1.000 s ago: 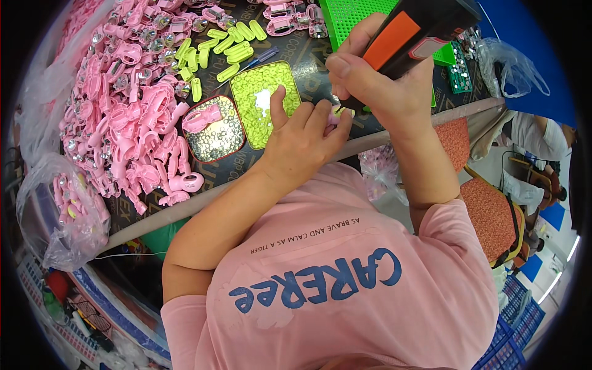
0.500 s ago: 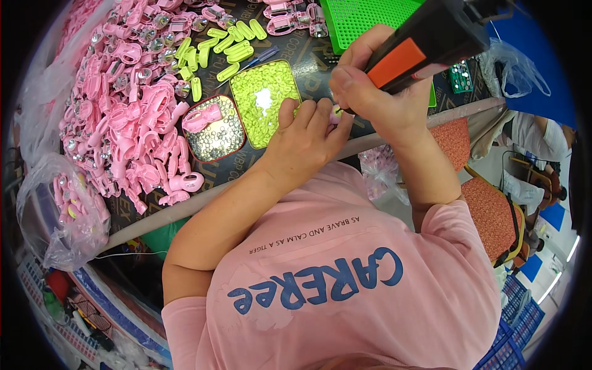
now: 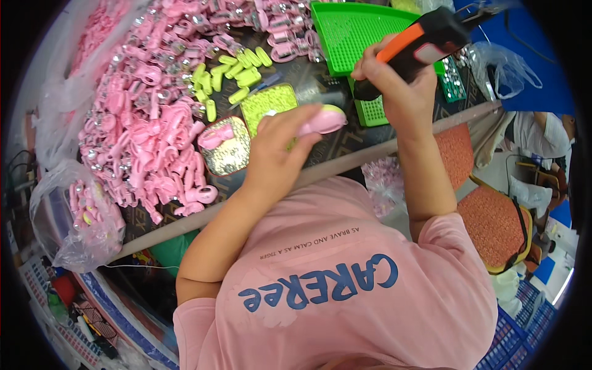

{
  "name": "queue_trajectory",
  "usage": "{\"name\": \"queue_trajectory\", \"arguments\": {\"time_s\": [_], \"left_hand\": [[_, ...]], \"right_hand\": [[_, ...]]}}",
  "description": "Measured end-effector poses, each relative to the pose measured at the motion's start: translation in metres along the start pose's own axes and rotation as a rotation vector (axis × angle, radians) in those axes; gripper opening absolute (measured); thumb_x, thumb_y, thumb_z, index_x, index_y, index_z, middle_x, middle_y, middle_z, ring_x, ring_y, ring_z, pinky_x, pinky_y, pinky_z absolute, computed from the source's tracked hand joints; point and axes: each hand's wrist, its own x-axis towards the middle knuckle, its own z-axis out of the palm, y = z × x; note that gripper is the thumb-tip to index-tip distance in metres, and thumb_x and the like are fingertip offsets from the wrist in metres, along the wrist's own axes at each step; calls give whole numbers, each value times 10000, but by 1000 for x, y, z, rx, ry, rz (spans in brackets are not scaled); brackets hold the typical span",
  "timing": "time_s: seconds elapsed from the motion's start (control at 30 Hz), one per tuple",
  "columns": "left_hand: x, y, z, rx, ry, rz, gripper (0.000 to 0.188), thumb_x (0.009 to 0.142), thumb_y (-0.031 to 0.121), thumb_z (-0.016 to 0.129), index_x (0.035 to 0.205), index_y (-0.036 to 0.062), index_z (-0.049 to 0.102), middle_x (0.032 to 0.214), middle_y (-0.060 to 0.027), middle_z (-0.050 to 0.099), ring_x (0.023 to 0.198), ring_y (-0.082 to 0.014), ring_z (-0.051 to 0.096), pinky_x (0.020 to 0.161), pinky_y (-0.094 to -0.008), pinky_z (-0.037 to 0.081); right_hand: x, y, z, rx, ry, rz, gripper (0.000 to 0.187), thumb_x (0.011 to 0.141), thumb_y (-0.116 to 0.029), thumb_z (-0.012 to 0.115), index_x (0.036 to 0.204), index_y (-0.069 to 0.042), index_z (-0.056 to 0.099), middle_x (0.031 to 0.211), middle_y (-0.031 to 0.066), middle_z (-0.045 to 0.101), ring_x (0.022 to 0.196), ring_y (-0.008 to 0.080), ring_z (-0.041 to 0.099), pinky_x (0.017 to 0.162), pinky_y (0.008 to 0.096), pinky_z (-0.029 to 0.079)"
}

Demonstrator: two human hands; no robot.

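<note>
My left hand [image 3: 274,145] pinches a rounded pink plastic casing [image 3: 327,121] with a yellow-green top, over the front of the dark table. My right hand [image 3: 404,92] is wrapped round a black and orange electric screwdriver [image 3: 425,49], raised by the green tray and apart from the casing. Partly behind my left hand sits a tin [image 3: 296,94] of small yellow-green pieces. Beside it, a red-rimmed tin [image 3: 249,143] holds small shiny metal parts and a pink piece. Yellow-green oblong caps [image 3: 249,78] lie beyond the tins.
A big heap of pink plastic parts [image 3: 145,123] covers the left of the table. A green perforated tray [image 3: 364,37] stands far right, near a green sheet of small round parts [image 3: 453,86]. Clear bags [image 3: 502,68] lie at the right; another bag [image 3: 61,200] hangs lower left.
The screwdriver has lifted off the casing and moved right and away, its tip swinging aside. My left hand has shifted left with the casing, which now shows. The view has shifted slightly.
</note>
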Motion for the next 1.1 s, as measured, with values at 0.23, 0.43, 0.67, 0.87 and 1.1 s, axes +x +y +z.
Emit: {"name": "queue_trajectory", "arguments": {"time_s": [0.23, 0.43, 0.67, 0.87, 1.1], "left_hand": [[-6, -19, -46, -953, 85, -286, 498, 944, -80, 659, 1419, -15, 529, 1348, -110, 633, 1257, -191, 607, 1086, -336, 471], [-20, -30, -70, -875, 155, -159, 457, 943, -44, 690, 1378, 17, 566, 1292, -115, 662, 1184, -219, 652, 1022, -377, 544], [-51, -30, -143, -388, 434, -237, 481, 935, -68, 680, 1404, 6, 602, 1331, -93, 658, 1182, -183, 648, 1028, -306, 499], [-112, -36, -304, 1199, 806, -263, 369, 863, 59, 706, 1231, 66, 728, 1030, -199, 731, 920, -386, 676, 864, -461, 519], [-193, -64, -471, 1635, 809, -675, 327, 875, 203, 705, 1178, 81, 724, 1013, -234, 741, 945, -467, 698, 825, -549, 544]], "right_hand": [[-21, -4, -21, -359, -54, -36, 653, 825, -2, 813, 1411, 35, 526, 1364, 139, 616, 1272, 220, 578, 1077, 360, 448], [-35, -38, -32, -916, -76, 44, 535, 791, -117, 870, 1249, 35, 637, 1115, 158, 727, 996, 235, 691, 898, 372, 523], [-47, -56, -32, -877, -586, 260, 376, 721, -123, 877, 1009, 50, 710, 833, 150, 725, 748, 239, 701, 698, 351, 546], [-52, -57, -2, -589, -832, 269, 521, 667, -106, 895, 1136, 19, 706, 915, 170, 725, 826, 285, 715, 741, 366, 562], [-18, -36, 92, -442, -954, 205, 419, 745, -140, 867, 1097, 25, 712, 929, 142, 748, 805, 233, 717, 749, 333, 561]]}}
